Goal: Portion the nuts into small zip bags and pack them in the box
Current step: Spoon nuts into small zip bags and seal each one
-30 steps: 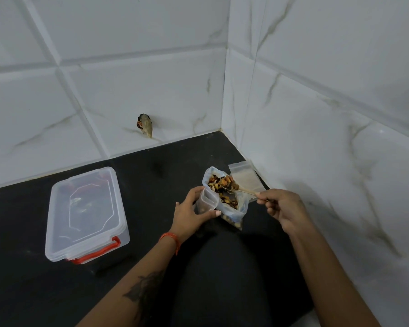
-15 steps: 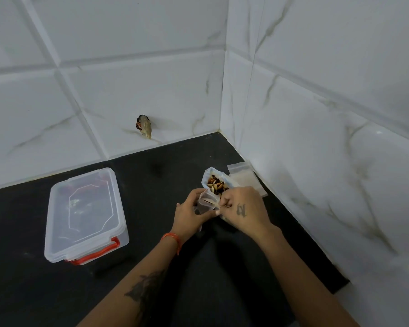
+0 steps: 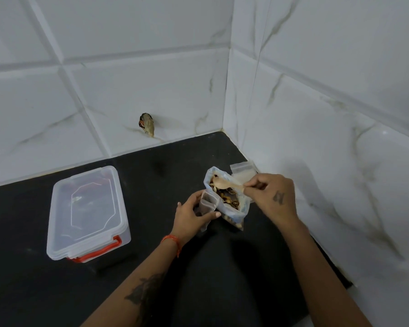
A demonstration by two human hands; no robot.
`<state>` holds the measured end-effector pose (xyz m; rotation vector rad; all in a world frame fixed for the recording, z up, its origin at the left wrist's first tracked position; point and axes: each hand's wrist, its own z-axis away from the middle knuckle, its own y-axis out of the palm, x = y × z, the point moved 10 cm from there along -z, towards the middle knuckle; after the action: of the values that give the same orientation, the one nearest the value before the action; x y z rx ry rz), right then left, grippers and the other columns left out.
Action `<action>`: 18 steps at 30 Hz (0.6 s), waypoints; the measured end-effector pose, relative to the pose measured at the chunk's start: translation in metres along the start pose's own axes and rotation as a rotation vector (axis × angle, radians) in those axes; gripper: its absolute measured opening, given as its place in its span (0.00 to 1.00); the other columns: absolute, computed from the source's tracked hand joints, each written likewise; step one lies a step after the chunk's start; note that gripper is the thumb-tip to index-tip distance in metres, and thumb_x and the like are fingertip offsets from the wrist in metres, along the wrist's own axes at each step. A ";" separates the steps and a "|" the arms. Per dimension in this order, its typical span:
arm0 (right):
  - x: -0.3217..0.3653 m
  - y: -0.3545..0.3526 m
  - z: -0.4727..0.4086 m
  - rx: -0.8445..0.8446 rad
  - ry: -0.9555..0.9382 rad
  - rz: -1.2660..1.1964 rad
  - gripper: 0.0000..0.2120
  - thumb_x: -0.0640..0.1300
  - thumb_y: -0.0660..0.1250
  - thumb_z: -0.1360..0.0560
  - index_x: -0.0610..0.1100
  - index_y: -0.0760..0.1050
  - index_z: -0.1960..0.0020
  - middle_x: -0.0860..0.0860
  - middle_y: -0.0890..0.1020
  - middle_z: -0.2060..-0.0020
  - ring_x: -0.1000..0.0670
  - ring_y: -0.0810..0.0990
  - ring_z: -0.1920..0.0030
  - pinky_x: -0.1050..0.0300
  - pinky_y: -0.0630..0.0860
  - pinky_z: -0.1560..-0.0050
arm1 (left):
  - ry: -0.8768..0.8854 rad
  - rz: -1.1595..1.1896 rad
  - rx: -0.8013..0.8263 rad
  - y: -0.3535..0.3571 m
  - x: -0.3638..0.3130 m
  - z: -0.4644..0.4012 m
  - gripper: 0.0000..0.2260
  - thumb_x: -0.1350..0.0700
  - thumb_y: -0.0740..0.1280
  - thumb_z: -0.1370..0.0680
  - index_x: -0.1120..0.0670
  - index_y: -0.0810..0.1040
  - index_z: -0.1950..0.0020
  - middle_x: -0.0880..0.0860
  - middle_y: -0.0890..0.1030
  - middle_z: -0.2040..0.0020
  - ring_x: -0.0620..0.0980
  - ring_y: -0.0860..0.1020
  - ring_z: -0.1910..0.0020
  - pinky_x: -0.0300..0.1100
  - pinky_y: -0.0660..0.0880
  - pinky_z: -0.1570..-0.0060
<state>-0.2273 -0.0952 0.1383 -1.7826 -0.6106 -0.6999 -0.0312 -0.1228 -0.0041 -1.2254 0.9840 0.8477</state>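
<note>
- While my left hand (image 3: 194, 213) clamps a small zip bag (image 3: 207, 204) with its mouth open, my right hand (image 3: 273, 197) pinches a wooden spoon (image 3: 227, 184) over the big nut bag (image 3: 229, 197).
- One big bag stands on the black counter (image 3: 198, 267), full of mixed nuts (image 3: 226, 195); the small bag touches its left side.
- One lidded clear plastic box (image 3: 87, 213) with a red latch sits well left; I can't make out any contents.
- Empty zip bags (image 3: 242, 172) lie behind, partly hidden; count unclear.

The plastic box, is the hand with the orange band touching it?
Apart. The head view shows bare black counter between the plastic box and the left hand.
</note>
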 end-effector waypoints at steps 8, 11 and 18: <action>-0.013 0.039 -0.008 -0.018 -0.127 0.221 0.04 0.39 0.70 0.30 0.43 0.82 0.62 0.50 0.82 0.68 0.51 0.77 0.68 0.63 0.71 0.68 | 0.044 -0.121 -0.016 0.003 -0.007 0.004 0.29 0.45 0.75 0.32 0.46 0.69 0.34 0.42 0.77 0.39 0.41 0.73 0.39 0.53 0.37 0.27; 0.000 0.056 -0.001 0.045 -0.278 0.344 0.03 0.37 0.74 0.33 0.40 0.81 0.63 0.47 0.77 0.72 0.54 0.70 0.71 0.72 0.54 0.71 | 0.060 -0.156 -0.027 0.001 -0.005 0.004 0.31 0.44 0.74 0.32 0.46 0.68 0.32 0.43 0.75 0.36 0.44 0.71 0.35 0.52 0.37 0.28; -0.026 0.038 0.003 0.082 -0.297 0.345 0.05 0.36 0.75 0.35 0.43 0.81 0.67 0.50 0.77 0.74 0.50 0.74 0.75 0.62 0.69 0.75 | 0.067 -0.196 -0.035 0.001 0.001 0.001 0.31 0.42 0.73 0.32 0.44 0.67 0.32 0.43 0.73 0.33 0.49 0.64 0.28 0.53 0.37 0.28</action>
<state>-0.2183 -0.1056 0.0944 -1.8674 -0.4994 -0.1739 -0.0315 -0.1213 -0.0053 -1.3637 0.8889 0.6761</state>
